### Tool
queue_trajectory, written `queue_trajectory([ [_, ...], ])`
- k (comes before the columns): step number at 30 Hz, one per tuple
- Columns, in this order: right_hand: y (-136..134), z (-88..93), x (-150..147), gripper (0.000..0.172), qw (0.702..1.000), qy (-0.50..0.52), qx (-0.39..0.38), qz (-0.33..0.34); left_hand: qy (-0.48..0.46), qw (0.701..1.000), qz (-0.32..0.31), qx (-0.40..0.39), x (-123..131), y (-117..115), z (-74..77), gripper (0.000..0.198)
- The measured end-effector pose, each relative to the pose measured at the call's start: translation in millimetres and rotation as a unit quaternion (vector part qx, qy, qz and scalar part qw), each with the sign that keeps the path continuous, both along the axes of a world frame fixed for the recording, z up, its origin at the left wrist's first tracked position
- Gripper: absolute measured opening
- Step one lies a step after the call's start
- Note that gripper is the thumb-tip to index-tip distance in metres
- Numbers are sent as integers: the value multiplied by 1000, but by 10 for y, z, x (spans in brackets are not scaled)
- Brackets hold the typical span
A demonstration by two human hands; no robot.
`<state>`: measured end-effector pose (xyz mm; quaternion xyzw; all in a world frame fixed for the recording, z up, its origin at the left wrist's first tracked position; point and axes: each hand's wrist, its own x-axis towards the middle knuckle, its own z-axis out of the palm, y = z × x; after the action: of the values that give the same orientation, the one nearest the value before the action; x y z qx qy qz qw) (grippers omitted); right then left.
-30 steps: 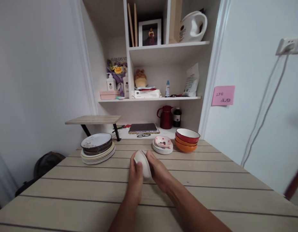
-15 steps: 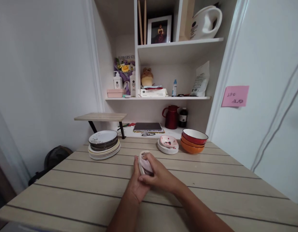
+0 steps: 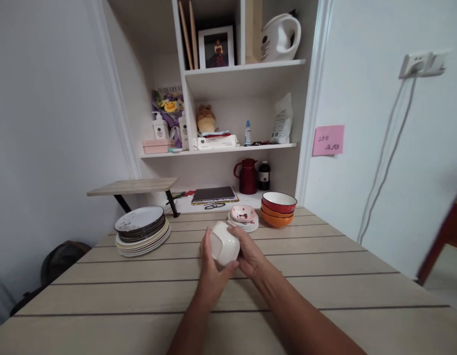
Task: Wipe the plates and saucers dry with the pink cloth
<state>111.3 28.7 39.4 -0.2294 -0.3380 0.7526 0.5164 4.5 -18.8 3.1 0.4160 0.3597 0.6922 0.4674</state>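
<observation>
1. One tilted white dish (image 3: 225,246) is held over the table (image 3: 317,266) between left hand (image 3: 209,271) and right hand (image 3: 249,252), nearer than the small plates (image 3: 251,227).
2. Left fingers: part-spread, gripping its left side. Right fingers: part-curled against its right.
3. Grip evenly; glossy walls may slip.

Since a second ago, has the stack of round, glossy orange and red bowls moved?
No; the bowl stack stays front-right of the dark red, handled jug; the whole view shifted.

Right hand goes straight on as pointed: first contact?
The white bowl, which the right hand touches. Beyond it, perhaps the small plates; depth is hard to judge.
</observation>
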Motion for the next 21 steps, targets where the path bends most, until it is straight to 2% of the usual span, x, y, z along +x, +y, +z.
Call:
queue_trajectory([
  [1,-7,22,15,37,1000,6,-16,13,112,989,89,43,39,-8,-2,100],
  [2,-15,41,25,38,999,9,-25,23,196,966,150,71,78,-15,-13,99],
  [3,-24,56,33,38,999,12,-29,28,265,939,198,95,112,-20,-29,97],
  [5,-36,75,41,39,999,17,-35,30,341,898,249,122,153,-22,-70,91],
  [7,-42,85,46,38,999,14,-36,33,374,876,271,136,158,-16,-103,89],
  [9,-45,91,52,36,999,3,-24,33,387,868,276,141,144,-8,-120,91],
  [16,-52,87,60,40,999,-38,-6,14,369,875,267,164,134,8,-126,91],
  [21,-62,88,79,33,995,-100,24,7,432,827,322,161,171,-21,-138,87],
])
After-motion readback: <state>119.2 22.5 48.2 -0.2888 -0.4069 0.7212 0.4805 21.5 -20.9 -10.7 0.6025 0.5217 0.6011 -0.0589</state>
